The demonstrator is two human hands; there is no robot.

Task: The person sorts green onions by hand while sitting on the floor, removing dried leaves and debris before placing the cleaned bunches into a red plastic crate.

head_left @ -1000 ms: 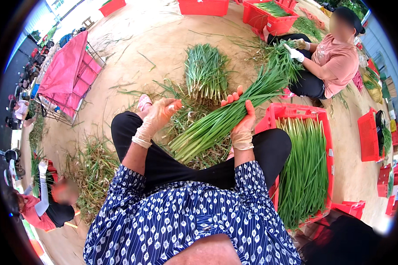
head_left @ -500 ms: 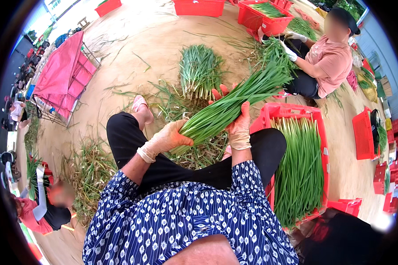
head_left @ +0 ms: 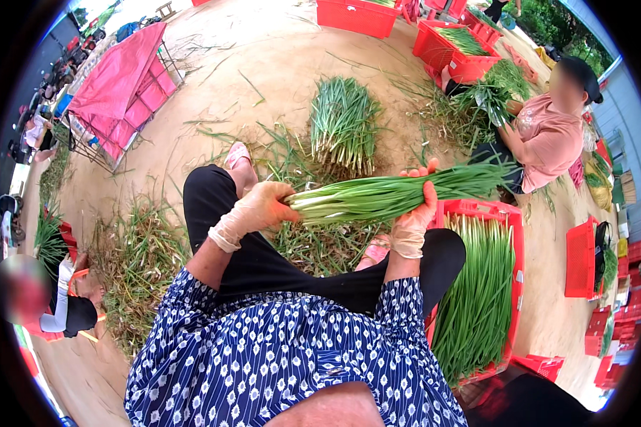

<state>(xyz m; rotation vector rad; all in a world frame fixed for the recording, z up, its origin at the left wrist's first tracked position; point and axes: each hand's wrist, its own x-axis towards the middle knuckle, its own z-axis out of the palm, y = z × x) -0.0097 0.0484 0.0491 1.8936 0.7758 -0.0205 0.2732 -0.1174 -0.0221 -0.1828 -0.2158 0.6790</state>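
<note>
A long bunch of green chives (head_left: 363,198) lies almost level across the front of me, pale stem ends to the left and leaf tips to the right. My right hand (head_left: 416,217), in a thin pale glove, cups the bunch from below, thumb in front and fingertips showing behind. At the pale ends my left hand (head_left: 258,208), gloved too, pinches the stems between thumb and fingers. Beside my right knee stands a red crate (head_left: 518,267) filled with trimmed chives (head_left: 475,299). Beyond my hands a larger pile of chives (head_left: 345,124) rests on the ground.
Dry leaf scraps (head_left: 139,270) are heaped at the left and between my feet. A co-worker (head_left: 548,135) sits at the far right handling chives; another person (head_left: 71,313) is at the lower left. Red crates (head_left: 356,18) stand at the back, and a pink-covered frame (head_left: 121,78) stands far left.
The bunch has swung from a steep slant to nearly level, its leaf tips coming down. My right hand has moved right, and my left hand slightly up and left. The view has shifted.
</note>
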